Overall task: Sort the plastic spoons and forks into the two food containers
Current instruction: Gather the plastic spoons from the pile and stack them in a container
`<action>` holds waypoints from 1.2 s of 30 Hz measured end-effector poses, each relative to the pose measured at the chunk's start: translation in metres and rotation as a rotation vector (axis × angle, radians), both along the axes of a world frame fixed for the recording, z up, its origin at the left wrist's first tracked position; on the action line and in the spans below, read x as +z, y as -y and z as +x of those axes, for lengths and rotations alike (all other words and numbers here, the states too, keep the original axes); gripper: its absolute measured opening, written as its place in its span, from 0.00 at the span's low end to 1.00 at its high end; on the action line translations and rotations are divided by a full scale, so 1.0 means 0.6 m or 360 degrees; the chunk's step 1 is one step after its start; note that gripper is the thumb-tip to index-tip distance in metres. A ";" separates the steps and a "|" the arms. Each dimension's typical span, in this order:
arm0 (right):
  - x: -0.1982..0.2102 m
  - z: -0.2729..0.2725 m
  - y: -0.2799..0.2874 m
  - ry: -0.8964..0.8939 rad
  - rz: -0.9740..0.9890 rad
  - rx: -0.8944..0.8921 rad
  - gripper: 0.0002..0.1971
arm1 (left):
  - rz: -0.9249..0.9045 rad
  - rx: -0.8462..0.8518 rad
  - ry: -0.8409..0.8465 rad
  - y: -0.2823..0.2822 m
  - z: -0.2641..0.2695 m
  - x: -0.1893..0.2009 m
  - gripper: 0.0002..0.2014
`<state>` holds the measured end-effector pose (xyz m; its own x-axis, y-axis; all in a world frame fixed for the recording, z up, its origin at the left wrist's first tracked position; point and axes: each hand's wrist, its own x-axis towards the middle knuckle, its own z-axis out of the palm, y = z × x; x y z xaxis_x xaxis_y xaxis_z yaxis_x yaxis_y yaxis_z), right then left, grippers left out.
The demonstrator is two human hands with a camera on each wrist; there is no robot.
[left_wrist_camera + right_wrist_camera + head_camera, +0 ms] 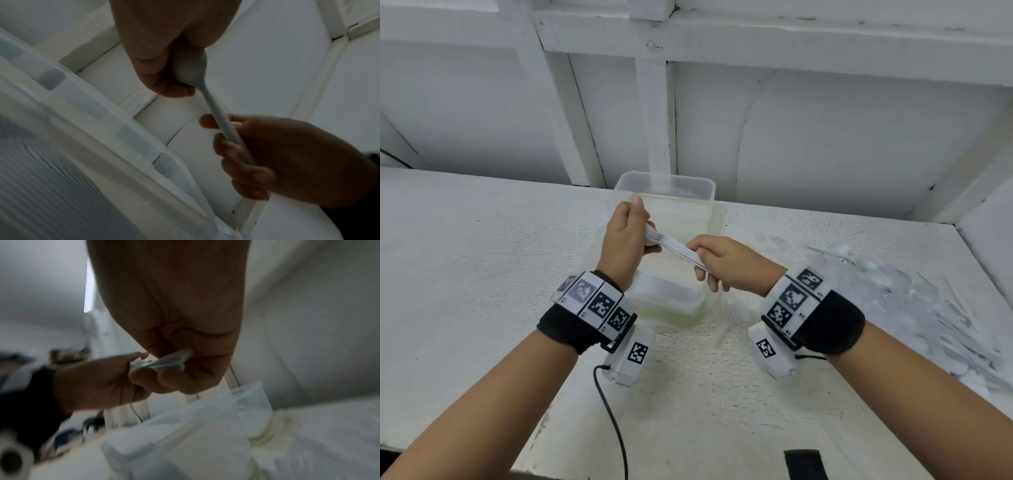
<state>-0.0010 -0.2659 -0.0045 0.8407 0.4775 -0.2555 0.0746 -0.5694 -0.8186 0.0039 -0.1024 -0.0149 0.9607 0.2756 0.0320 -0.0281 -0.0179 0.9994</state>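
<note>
A nested stack of white plastic spoons [675,248] hangs level above the containers, held at both ends. My left hand [635,233] grips the bowl end, and my right hand [705,257] pinches the handle end. From the left wrist view the spoons [218,113] run from my left hand [164,53] down to my right hand [277,154]. The right wrist view is blurred; the stack [164,363] sits between my right hand [174,313] and my left hand [98,381]. Below stand the near clear container [700,301], holding a row of white cutlery [667,287], and the far container [667,178].
A heap of loose cutlery and clear wrappers [911,294] covers the right side of the white table [465,274]. A white panelled wall [825,120] stands close behind the containers. A black cable [614,414] trails from my left wrist, and a black strap [804,464] lies at the front edge.
</note>
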 end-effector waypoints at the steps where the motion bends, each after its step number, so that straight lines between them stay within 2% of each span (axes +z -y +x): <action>1: 0.000 0.002 -0.010 0.0192 -0.0182 0.0059 0.15 | 0.0024 0.0049 -0.0020 -0.004 0.003 -0.005 0.15; 4: -0.002 0.005 -0.043 0.0717 -0.0532 0.0213 0.19 | -0.0003 0.0125 -0.0094 -0.012 0.011 -0.011 0.16; 7: -0.012 0.010 -0.072 0.0932 -0.0582 0.0275 0.20 | -0.0084 0.0174 -0.0147 -0.021 0.014 -0.009 0.16; 9: -0.016 0.017 -0.084 0.0983 -0.0565 0.0248 0.18 | -0.0099 0.0104 -0.0209 -0.036 0.016 -0.005 0.16; 11: -0.016 0.028 -0.089 0.0962 -0.0545 0.0225 0.17 | 0.0016 -0.0076 -0.0346 -0.062 0.018 0.001 0.17; 13: -0.018 0.042 -0.091 0.0891 -0.0527 0.0219 0.16 | 0.0256 -0.0191 -0.0472 -0.095 0.022 0.005 0.21; 17: -0.036 0.069 -0.099 0.0693 -0.0595 0.0208 0.15 | 0.0913 -0.0079 -0.0482 -0.152 0.028 0.001 0.22; 20: -0.059 0.085 -0.111 0.0607 -0.0714 0.0260 0.16 | 0.1286 -0.0147 -0.0603 -0.178 0.027 -0.014 0.19; 22: -0.071 0.091 -0.119 0.0595 -0.0774 0.0279 0.15 | 0.1260 -0.0246 -0.0726 -0.186 0.026 -0.026 0.19; 25: -0.081 0.095 -0.131 0.0568 -0.0854 0.0333 0.15 | 0.1047 -0.0309 -0.0827 -0.189 0.024 -0.039 0.17; 33: -0.092 0.092 -0.138 0.0330 -0.0944 0.0488 0.17 | 0.0929 -0.0302 -0.0837 -0.187 0.025 -0.045 0.11; 36: -0.093 0.090 -0.139 0.0286 -0.0851 0.0492 0.16 | 0.0919 -0.0300 -0.0835 -0.187 0.025 -0.045 0.11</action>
